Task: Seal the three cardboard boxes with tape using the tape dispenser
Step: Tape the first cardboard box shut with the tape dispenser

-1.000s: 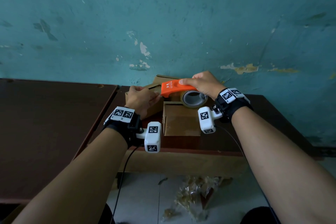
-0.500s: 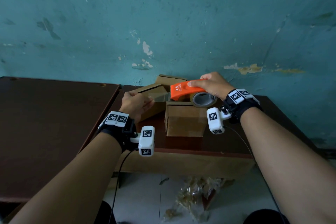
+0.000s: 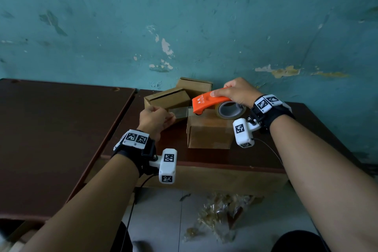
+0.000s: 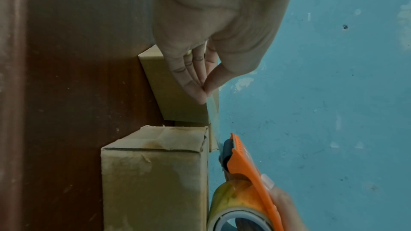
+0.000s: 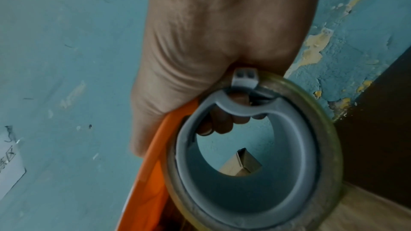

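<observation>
Right hand (image 3: 237,92) grips orange tape dispenser (image 3: 210,102) over front cardboard box (image 3: 208,131), frame centre. Left hand (image 3: 155,118) fingers pinch free tape end (image 3: 180,113), likely keeping strip taut for laying. Two other boxes behind on worktop (image 3: 266,155).

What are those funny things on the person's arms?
Both forearms are bare, no sleeves. Each wrist wears a black strap topped with white plates printed in black-and-white square codes. A white boxy camera with the same codes sticks out from each, trailing a thin black cable.

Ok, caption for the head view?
Right hand holds orange tape dispenser over a box; left hand pinches the pulled tape.
</observation>
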Tool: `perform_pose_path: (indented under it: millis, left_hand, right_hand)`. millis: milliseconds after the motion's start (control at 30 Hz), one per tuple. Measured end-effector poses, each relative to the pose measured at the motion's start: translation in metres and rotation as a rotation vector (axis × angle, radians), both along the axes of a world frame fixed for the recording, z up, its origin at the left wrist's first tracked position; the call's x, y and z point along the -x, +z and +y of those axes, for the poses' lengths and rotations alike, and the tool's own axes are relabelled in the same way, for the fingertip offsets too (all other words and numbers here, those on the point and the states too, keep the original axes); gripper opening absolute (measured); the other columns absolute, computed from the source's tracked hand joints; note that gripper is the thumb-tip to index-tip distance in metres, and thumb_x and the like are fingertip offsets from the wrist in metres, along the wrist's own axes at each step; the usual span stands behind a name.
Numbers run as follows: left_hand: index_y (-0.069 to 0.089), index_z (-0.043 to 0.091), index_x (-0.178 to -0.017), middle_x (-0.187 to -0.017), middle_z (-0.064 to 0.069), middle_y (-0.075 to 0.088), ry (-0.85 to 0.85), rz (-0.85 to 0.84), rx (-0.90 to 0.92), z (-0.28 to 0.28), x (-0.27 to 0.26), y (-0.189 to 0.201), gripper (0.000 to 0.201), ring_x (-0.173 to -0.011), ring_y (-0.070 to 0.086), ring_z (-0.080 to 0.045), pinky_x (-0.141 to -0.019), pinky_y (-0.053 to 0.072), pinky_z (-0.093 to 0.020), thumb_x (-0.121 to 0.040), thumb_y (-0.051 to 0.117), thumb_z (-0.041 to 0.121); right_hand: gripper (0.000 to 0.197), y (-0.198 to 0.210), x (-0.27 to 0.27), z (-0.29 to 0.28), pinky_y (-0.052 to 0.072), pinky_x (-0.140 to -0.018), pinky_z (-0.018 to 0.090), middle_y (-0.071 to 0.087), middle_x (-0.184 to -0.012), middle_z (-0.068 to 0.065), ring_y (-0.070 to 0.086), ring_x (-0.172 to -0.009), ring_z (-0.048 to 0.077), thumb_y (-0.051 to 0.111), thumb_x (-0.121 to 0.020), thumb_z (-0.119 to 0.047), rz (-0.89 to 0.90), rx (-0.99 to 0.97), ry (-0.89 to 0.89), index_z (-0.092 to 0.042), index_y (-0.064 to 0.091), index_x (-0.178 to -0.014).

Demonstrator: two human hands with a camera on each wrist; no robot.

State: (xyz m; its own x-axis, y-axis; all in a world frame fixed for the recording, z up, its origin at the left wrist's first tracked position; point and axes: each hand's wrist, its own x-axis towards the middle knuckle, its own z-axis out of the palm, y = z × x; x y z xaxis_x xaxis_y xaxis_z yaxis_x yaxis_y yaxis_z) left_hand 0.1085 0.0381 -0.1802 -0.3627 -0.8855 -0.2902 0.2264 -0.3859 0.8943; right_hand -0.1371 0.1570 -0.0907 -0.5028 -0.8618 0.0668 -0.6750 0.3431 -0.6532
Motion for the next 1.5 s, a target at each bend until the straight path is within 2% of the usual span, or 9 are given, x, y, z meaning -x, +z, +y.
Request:
perform_pose_path:
  millis: [167,300,467,600,767,1033,1200,1367,1500]
  left_hand:
    - [0.063,0.004,-0.1,-0.114,-0.021,0.068,0.0,-0.042,0.006,0.002,-0.003,-0.003,0.019,-0.095,0.076,-0.028,-0.083,0.065,-0.032,-0.093,0.065,-0.013]
    - [0.067,0.002,-0.102,-0.108,-0.02,0.071,0.009,-0.107,0.006,0.002,-0.002,-0.004,0.019,-0.09,0.077,-0.027,-0.087,0.066,-0.038,-0.091,0.069,-0.013]
    - [0.07,0.0,-0.103,-0.108,-0.022,0.072,0.035,-0.163,-0.031,0.003,0.001,-0.007,0.021,-0.085,0.079,-0.028,-0.08,0.066,-0.035,-0.087,0.074,-0.014]
    - [0.068,-0.001,-0.109,-0.107,-0.022,0.072,0.042,-0.155,-0.073,0.007,0.003,-0.011,0.025,-0.082,0.08,-0.027,-0.082,0.067,-0.036,-0.087,0.074,-0.013]
    - [0.066,0.001,-0.114,-0.108,-0.023,0.073,0.043,-0.134,-0.138,0.013,0.005,-0.015,0.033,-0.084,0.08,-0.029,-0.078,0.066,-0.031,-0.086,0.077,-0.012]
    - [0.058,0.003,-0.103,-0.109,-0.022,0.075,0.039,-0.07,-0.174,0.02,0.01,-0.021,0.027,-0.093,0.079,-0.028,-0.087,0.066,-0.035,-0.088,0.072,-0.014]
    - [0.062,-0.002,-0.118,-0.106,-0.021,0.077,0.031,-0.056,-0.182,0.021,0.014,-0.026,0.035,-0.084,0.081,-0.026,-0.084,0.067,-0.035,-0.087,0.072,-0.016]
    - [0.063,0.0,-0.107,-0.1,-0.018,0.078,0.004,-0.063,-0.19,0.028,0.021,-0.026,0.022,-0.093,0.079,-0.025,-0.092,0.064,-0.035,-0.091,0.069,-0.014]
    - [0.066,-0.001,-0.109,-0.097,-0.018,0.079,-0.021,-0.099,-0.197,0.03,0.026,-0.026,0.021,-0.089,0.08,-0.024,-0.087,0.065,-0.033,-0.091,0.072,-0.011]
  right_hand:
    - [0.05,0.001,-0.003,-0.004,0.033,-0.046,0.024,0.043,-0.053,0.0,0.04,-0.033,0.012,0.086,-0.078,-0.054,0.022,-0.011,0.001,-0.013,0.057,-0.07]
    - [0.051,0.0,-0.003,-0.005,0.035,-0.048,0.025,0.044,-0.056,0.003,0.042,-0.034,0.012,0.085,-0.078,-0.056,0.039,-0.021,0.01,-0.012,0.06,-0.073]
    - [0.051,0.0,-0.003,-0.005,0.036,-0.05,0.026,0.045,-0.056,0.001,0.044,-0.04,0.015,0.085,-0.079,-0.056,0.048,-0.022,0.022,-0.014,0.057,-0.071]
    - [0.05,-0.001,-0.002,-0.004,0.036,-0.052,0.026,0.045,-0.059,0.002,0.045,-0.046,0.017,0.084,-0.08,-0.055,0.046,-0.018,0.032,-0.014,0.057,-0.071]
    - [0.049,-0.004,-0.001,-0.004,0.037,-0.057,0.029,0.046,-0.062,0.003,0.047,-0.053,0.02,0.084,-0.077,-0.057,0.025,-0.003,0.033,-0.014,0.06,-0.074]
    - [0.052,-0.007,0.002,-0.006,0.038,-0.057,0.03,0.045,-0.058,0.001,0.047,-0.052,0.02,0.085,-0.075,-0.059,0.008,0.007,0.028,-0.016,0.056,-0.069]
    - [0.049,-0.006,0.001,-0.006,0.036,-0.052,0.026,0.045,-0.058,0.001,0.046,-0.05,0.019,0.085,-0.077,-0.055,0.008,0.009,0.031,-0.014,0.058,-0.071]
    - [0.049,-0.005,0.001,-0.006,0.034,-0.05,0.026,0.044,-0.058,0.001,0.045,-0.049,0.019,0.085,-0.078,-0.055,0.019,0.012,0.028,-0.014,0.058,-0.072]
    - [0.051,-0.006,0.002,-0.007,0.036,-0.052,0.027,0.045,-0.058,0.002,0.047,-0.05,0.019,0.084,-0.077,-0.058,0.018,0.009,0.037,-0.015,0.057,-0.071]
